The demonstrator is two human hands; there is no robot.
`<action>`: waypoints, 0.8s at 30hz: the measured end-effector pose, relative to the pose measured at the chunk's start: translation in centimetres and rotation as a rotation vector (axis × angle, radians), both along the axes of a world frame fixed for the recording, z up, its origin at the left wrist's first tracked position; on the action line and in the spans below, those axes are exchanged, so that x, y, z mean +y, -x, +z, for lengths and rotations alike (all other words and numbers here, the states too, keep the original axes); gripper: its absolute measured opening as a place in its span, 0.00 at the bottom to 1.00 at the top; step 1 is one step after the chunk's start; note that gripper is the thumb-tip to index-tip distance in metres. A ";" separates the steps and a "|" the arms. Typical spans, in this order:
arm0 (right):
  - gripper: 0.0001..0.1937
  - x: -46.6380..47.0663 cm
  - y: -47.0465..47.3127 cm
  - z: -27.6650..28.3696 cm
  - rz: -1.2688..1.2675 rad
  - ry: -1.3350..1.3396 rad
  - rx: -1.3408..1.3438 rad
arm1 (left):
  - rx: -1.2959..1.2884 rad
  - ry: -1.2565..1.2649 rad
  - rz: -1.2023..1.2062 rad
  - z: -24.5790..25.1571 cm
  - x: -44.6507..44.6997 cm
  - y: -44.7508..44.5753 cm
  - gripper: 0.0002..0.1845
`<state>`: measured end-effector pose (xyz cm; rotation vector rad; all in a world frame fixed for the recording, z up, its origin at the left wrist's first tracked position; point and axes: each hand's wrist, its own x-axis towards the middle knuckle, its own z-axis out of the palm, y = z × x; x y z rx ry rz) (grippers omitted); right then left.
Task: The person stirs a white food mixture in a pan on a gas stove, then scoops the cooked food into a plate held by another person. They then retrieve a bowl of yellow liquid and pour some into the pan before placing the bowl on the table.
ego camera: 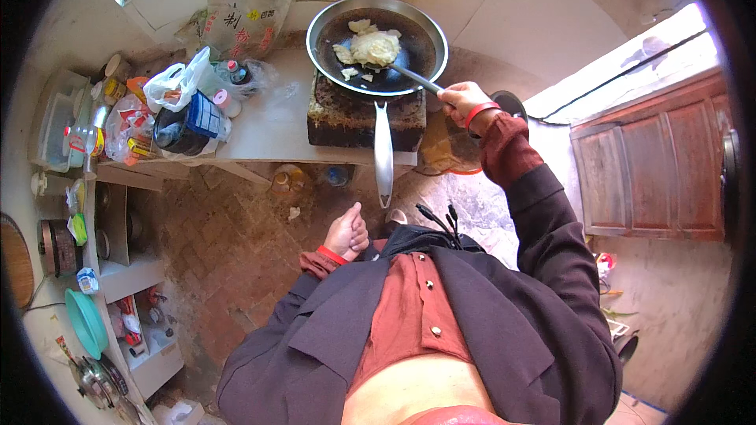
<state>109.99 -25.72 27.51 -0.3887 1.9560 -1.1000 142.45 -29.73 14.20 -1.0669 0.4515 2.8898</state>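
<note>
A wide frying pan point(434, 74) with a pale metal rim rests on a grimy stove point(366, 130), its silver handle point(384, 159) pointing towards me. Pale, lumpy cooked food point(375, 47) lies in the pan, with small pieces around the main mass. My right hand point(466, 103) is closed around the dark handle point(416, 78) of a utensil whose head is partly hidden at the food. Near my waist, left of the pan handle's end, my left hand point(348, 231) is loosely curled in a fist, touching neither pan nor stove; no object shows in it.
Left on the counter point(266, 130) are a dark pot point(172, 130), a white plastic bag point(177, 85) and bottles. A large printed bag point(251, 9) leans against the wall. Open shelves point(133, 280) stand far left, and a wooden cabinet door point(649, 180) is at right. Bottles point(289, 180) stand beneath the counter.
</note>
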 end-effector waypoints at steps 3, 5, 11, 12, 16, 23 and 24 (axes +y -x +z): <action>0.08 0.3 -0.1 -0.1 -0.027 0.013 -0.050 | -0.011 -0.002 -0.006 0.2 -0.1 0.1 0.25; 0.08 0.5 -0.1 0.0 -0.028 0.040 -0.093 | -0.002 0.002 -0.007 0.0 -0.1 0.3 0.24; 0.07 0.9 -1.0 1.0 -0.068 0.126 -0.134 | -0.034 0.003 0.005 -0.9 -0.2 0.6 0.21; 0.07 1.1 -0.9 1.0 -0.069 0.138 -0.144 | -0.038 0.007 0.003 -0.8 -0.2 0.6 0.20; 0.07 2.1 -0.8 1.1 -0.065 0.199 -0.188 | -0.069 0.042 0.031 -0.7 -0.2 0.4 0.17; 0.06 2.4 -1.3 1.8 -0.098 0.178 -0.114 | -0.051 0.129 0.018 -0.1 -0.5 0.0 0.11; 0.06 2.2 -1.3 1.7 -0.095 0.172 -0.118 | -0.051 0.149 0.011 0.3 -0.7 0.2 0.11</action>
